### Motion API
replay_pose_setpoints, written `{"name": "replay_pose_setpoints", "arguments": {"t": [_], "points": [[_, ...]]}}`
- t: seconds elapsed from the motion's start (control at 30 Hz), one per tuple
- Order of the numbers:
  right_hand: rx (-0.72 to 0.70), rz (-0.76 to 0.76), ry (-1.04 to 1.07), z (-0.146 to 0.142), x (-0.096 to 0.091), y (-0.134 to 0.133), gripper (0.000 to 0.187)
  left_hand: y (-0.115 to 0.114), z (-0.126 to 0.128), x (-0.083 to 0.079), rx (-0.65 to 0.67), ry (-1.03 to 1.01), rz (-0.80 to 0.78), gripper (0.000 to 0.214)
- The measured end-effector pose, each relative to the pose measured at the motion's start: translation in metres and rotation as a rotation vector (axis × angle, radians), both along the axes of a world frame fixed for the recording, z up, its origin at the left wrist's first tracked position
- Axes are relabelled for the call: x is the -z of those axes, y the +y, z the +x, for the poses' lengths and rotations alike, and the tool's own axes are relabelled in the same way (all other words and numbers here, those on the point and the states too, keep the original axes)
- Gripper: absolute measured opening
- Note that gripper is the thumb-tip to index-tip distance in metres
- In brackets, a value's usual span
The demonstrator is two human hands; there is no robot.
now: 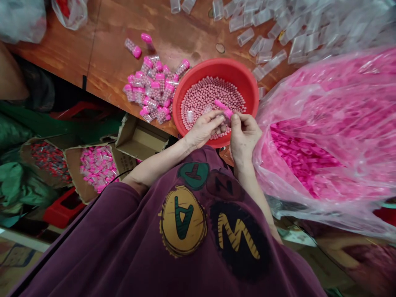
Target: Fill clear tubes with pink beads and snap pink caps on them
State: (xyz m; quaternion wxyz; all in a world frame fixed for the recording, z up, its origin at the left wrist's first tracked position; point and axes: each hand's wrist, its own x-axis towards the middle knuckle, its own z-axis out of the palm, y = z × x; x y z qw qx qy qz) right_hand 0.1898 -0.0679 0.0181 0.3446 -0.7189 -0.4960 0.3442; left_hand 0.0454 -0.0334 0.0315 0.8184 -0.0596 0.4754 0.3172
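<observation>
My left hand [206, 127] and my right hand [244, 132] meet over the near rim of a red bowl [192, 80] full of small pink beads [204, 95]. Between the fingertips of both hands is a small clear tube with a pink cap [225, 110], tilted. Both hands are closed in a pinch on it. A heap of filled, pink-capped tubes [154, 88] lies on the wooden table [111, 45] left of the bowl.
Several empty clear tubes [266, 24] are scattered at the far right of the table. A big clear bag of pink caps [324, 136] lies to the right. Below the table edge, open cardboard boxes [95, 167] hold more capped tubes. Plastic bags [69, 12] sit at far left.
</observation>
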Motion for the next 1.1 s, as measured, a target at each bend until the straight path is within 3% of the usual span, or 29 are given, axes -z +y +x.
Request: {"name": "replay_pose_setpoints", "arguments": {"t": [0.27, 0.57, 0.87, 1.0, 1.1], "points": [[-0.208, -0.006, -0.102, 0.003, -0.015, -0.007, 0.032, -0.006, 0.000, -0.001, 0.022, 0.102, 0.034, 0.008], [-0.072, -0.063, 0.114, 0.006, -0.015, -0.012, 0.031, -0.009, -0.005, -0.006, 0.094, 0.094, 0.086, 0.014], [-0.310, -0.112, 0.024, 0.022, -0.032, -0.011, 0.028, -0.010, -0.014, -0.002, 0.149, 0.105, 0.128, 0.010], [-0.198, -0.137, 0.183, 0.029, -0.017, 0.001, 0.048, -0.007, -0.019, 0.000, 0.283, -0.016, 0.213, 0.026], [-0.159, -0.289, 0.391, 0.024, 0.006, 0.014, 0.066, -0.005, -0.019, 0.003, 0.375, -0.068, 0.236, 0.028]]}}
